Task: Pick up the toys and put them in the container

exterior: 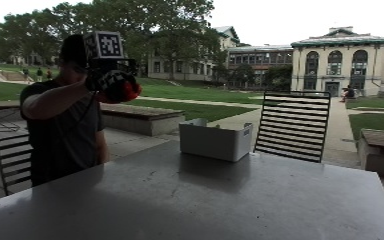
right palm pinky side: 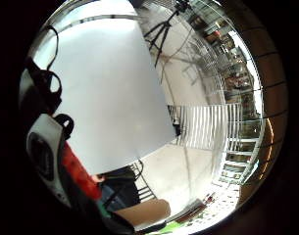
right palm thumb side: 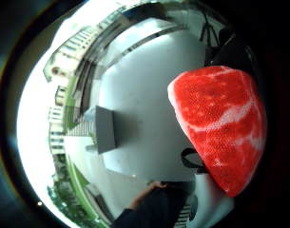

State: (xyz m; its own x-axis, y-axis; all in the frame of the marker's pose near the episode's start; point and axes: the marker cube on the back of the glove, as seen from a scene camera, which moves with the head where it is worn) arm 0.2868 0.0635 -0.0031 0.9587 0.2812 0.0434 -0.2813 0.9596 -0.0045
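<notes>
High above the desk (exterior: 198, 200), the gloved right hand (exterior: 112, 82) grips a red meat-patterned toy (right palm thumb side: 220, 128); below and well off to its side stands the white container (exterior: 215, 140).

Matt knit-cloth red toy (right palm thumb side: 220, 128), smooth matt plastic container (exterior: 215, 140), dull metal table (exterior: 198, 200), slatted metal chair (exterior: 292, 125).

A person raises the black-gloved right hand (exterior: 114, 82) to head height, forearm lifted and angled across the body, elbow out to the side. The gloved fingers curl around a red, white-marbled soft toy (exterior: 127, 90). The other arm hangs down.
</notes>
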